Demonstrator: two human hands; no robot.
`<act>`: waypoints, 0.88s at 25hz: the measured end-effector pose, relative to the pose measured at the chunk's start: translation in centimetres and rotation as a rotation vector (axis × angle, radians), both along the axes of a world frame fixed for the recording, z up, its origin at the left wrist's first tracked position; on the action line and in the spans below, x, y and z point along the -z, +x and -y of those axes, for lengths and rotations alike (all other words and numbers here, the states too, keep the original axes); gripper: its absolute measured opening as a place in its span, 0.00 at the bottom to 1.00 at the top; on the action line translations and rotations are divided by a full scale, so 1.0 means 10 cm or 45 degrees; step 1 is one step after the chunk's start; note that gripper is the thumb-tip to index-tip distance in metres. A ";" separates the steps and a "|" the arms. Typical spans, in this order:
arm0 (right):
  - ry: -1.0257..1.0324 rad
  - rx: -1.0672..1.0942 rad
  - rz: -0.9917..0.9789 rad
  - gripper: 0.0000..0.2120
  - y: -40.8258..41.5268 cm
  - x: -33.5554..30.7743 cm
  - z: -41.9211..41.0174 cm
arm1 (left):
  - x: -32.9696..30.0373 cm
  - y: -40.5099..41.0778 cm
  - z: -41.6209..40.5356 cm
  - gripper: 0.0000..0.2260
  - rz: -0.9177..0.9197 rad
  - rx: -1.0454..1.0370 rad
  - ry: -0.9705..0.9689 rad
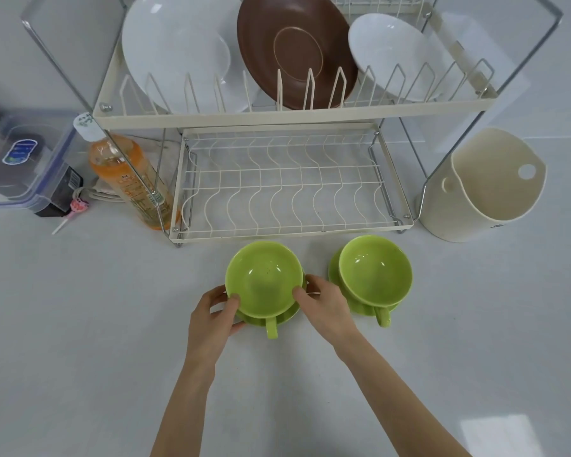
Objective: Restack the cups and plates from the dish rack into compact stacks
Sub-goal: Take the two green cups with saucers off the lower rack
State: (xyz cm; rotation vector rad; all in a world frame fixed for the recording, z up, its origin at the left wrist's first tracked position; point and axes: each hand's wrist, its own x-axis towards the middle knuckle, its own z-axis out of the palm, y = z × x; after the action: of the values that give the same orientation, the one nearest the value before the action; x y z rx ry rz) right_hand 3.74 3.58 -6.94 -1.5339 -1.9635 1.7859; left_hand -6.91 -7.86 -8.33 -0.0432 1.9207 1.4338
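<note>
A green cup [264, 278] sits on a green saucer [287, 316] in front of the dish rack [290, 118]. My left hand [213, 319] grips the cup's left side and the saucer edge. My right hand [323, 303] holds the cup's right rim. A second green cup [374, 270] stands on its own saucer [360, 306] just to the right, untouched. On the rack's upper tier stand a large white plate [175, 51], a brown plate [294, 51] and a smaller white plate [393, 54]. The lower tier holds nothing.
A cream utensil holder [485, 186] stands to the right of the rack. An orange bottle [129, 179] leans at the rack's left leg. A clear lidded container [23, 159] and a pink lollipop [75, 209] lie at far left on the white counter [80, 324].
</note>
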 end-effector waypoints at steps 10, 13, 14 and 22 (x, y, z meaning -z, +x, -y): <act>0.078 -0.099 0.082 0.15 0.02 0.03 0.02 | 0.09 -0.05 0.05 0.16 -0.124 0.119 -0.123; 0.153 -0.228 0.128 0.17 0.03 -0.01 0.00 | 0.06 -0.09 0.05 0.15 -0.330 0.281 -0.285; 0.185 -0.283 0.145 0.17 0.04 -0.02 0.00 | 0.05 -0.10 0.05 0.15 -0.395 0.342 -0.338; 0.550 -0.634 0.152 0.26 0.17 -0.41 -0.12 | -0.29 -0.16 -0.02 0.22 -0.863 0.598 -0.568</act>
State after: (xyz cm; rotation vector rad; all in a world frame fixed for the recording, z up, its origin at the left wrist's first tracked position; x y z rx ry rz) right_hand 5.39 4.74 -2.83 -1.1004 -2.7439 1.2696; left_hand -8.51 -7.68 -5.39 0.7194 2.5344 0.7244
